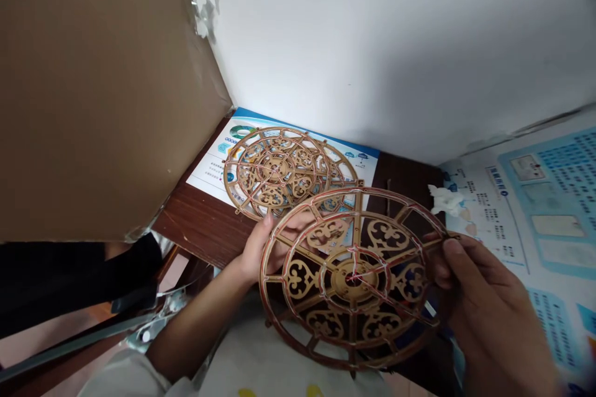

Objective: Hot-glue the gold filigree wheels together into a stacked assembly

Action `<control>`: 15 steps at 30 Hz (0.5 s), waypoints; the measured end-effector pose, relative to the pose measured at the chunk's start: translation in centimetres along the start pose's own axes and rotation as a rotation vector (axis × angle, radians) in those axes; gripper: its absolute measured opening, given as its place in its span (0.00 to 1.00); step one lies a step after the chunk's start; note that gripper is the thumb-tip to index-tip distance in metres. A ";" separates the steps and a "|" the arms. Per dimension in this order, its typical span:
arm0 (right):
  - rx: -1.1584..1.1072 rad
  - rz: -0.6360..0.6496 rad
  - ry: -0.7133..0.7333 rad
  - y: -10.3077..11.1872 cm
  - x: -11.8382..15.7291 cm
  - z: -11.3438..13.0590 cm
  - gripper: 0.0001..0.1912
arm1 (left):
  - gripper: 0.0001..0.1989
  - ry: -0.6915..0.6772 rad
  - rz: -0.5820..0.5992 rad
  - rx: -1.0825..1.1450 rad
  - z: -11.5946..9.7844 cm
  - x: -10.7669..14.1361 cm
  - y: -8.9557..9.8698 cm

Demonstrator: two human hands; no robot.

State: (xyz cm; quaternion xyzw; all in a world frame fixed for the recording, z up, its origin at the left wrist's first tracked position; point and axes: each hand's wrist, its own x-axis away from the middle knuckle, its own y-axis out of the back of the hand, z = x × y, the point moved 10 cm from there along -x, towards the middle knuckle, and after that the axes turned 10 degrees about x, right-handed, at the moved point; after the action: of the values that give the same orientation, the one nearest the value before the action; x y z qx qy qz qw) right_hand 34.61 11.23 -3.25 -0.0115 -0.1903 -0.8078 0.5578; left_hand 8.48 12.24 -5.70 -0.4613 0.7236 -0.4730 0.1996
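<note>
A round openwork frame (352,277), gold-brown with reddish lines along its rings and spokes, is held up in front of my body, its face toward me. My left hand (265,245) grips its left rim, thumb in front and the other fingers behind. At the right rim, my right hand (484,291) pinches the edge between thumb and fingers. Beyond it, more round frames of the same kind (274,169) lie overlapping on a printed sheet (205,175); the held frame partly covers their near side.
A brown board (93,93) stands at the left and a white panel (395,43) behind. The dark wood tabletop (200,223) shows between. Crumpled white tissue (446,200) and a blue-white printed sheet (549,211) lie at the right. Dark clothing (69,285) shows at lower left.
</note>
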 end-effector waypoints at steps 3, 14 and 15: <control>-0.044 0.002 -0.011 0.4 0.2 -0.4 0.26 | 0.46 -0.035 -0.193 -0.067 -0.2 1.7 2.0; -0.135 -0.072 -0.024 1.7 0.3 -1.7 0.26 | 0.27 -0.002 -0.260 -0.068 2.1 7.3 3.0; -0.136 -0.074 -0.024 1.8 0.3 -1.7 0.26 | 0.26 -0.004 -0.260 -0.080 2.2 7.6 3.1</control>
State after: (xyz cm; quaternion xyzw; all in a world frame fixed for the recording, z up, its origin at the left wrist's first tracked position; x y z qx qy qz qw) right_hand 36.40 9.85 -4.24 -0.0520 -0.1417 -0.8387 0.5232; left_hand 4.87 5.03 -8.28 -0.5597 0.6754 -0.4650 0.1195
